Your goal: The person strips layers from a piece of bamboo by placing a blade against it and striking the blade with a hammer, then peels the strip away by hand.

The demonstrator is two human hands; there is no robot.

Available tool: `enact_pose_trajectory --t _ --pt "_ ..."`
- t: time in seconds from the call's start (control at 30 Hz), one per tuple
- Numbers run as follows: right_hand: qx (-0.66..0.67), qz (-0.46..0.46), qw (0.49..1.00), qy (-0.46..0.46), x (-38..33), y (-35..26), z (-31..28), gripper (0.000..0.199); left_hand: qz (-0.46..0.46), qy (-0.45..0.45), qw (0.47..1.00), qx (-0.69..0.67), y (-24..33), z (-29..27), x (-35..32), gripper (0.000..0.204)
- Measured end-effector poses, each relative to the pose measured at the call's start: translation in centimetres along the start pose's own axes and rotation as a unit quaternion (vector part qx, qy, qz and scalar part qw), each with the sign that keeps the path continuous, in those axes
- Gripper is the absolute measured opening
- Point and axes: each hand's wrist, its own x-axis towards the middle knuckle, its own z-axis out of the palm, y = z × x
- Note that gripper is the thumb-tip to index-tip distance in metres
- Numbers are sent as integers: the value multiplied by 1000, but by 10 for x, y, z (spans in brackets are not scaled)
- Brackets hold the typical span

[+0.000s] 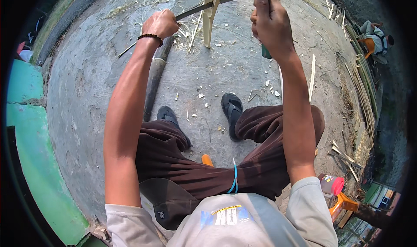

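Observation:
Far ahead, my left hand [160, 23] is closed round the handle end of a long knife [191, 11]; a dark beaded bracelet circles that wrist. The blade slants up to the right and is wedged in a pale bamboo piece [208, 27], which splits into two strips at the top edge. To the right, my right hand [273, 27] grips a tool with a dark upper part and a green lower end [265, 51]. Its top runs out of the picture, so its kind cannot be made out. The right hand is apart from the blade.
A dark bamboo pole [155, 80] lies left of my feet. Pale chips and shavings litter the concrete floor [87, 112]. Bamboo strips [362, 95] are heaped along the right, where a person [377, 37] sits. A pink-lidded container [333, 184] stands by an orange chair part [341, 205].

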Motion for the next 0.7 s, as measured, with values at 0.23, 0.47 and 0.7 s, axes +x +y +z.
enact_pose_trajectory --t 0.23,0.47,0.7 --pt "-300 134 940 -89 -14 105 16 49 -1 1 1000 0 13 1 11 29" --pt "-67 65 996 -15 6 45 11 54 -6 34 999 16 -17 7 32 34" --pt "-254 176 947 -92 2 105 31 52 2 10 1000 26 6 6 37 29"
